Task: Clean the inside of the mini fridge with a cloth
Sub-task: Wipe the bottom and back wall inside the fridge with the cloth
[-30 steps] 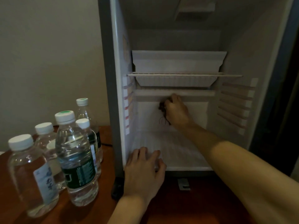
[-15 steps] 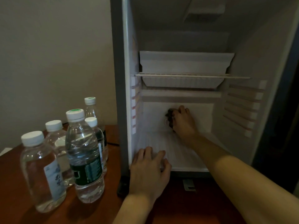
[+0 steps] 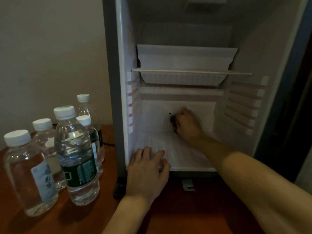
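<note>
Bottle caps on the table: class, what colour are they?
White, though the tallest bottle's cap carries a green mark on top; seen in the head view.

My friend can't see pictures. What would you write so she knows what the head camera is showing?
A person's right hand presses a dark cloth against the back wall of an open, empty mini fridge, while the left hand rests flat on the fridge floor's front edge. Five water bottles stand on the wooden table to the left.

Reddish-brown wooden table (image 3: 30, 223) carries five water bottles (image 3: 76, 156), mini fridge (image 3: 114, 98).
</note>
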